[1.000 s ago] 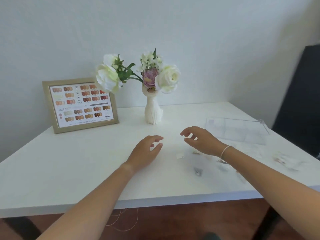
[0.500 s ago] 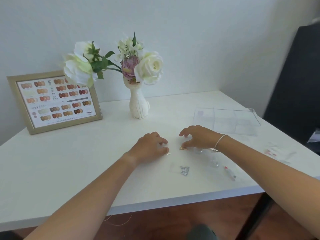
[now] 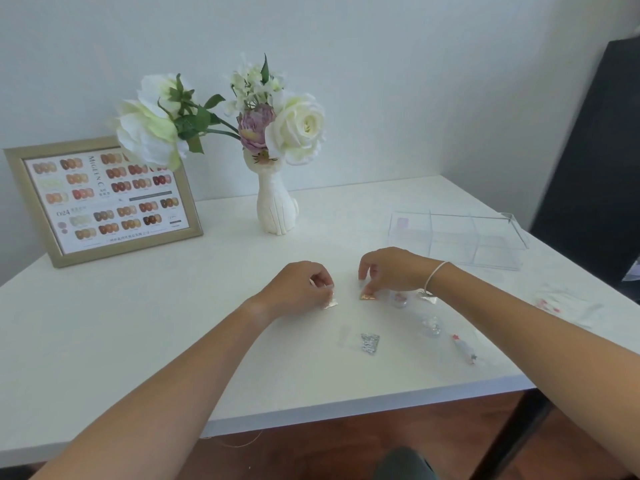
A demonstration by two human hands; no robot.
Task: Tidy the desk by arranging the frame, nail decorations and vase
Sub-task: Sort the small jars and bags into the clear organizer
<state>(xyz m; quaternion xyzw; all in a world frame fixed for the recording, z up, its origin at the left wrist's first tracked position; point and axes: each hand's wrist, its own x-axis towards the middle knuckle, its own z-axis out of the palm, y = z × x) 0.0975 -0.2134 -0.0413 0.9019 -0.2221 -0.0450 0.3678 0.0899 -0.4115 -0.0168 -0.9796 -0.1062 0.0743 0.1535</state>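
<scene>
At frame centre, the left hand pinches a silvery packet and the right hand a gold packet, both on the tabletop.

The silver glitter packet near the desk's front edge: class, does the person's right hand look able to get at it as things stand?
Probably yes. The silver glitter packet lies flat with bare desk around it, just nearer the person than the right hand. Nothing stands between them, though that hand is pinching a gold packet.
</scene>
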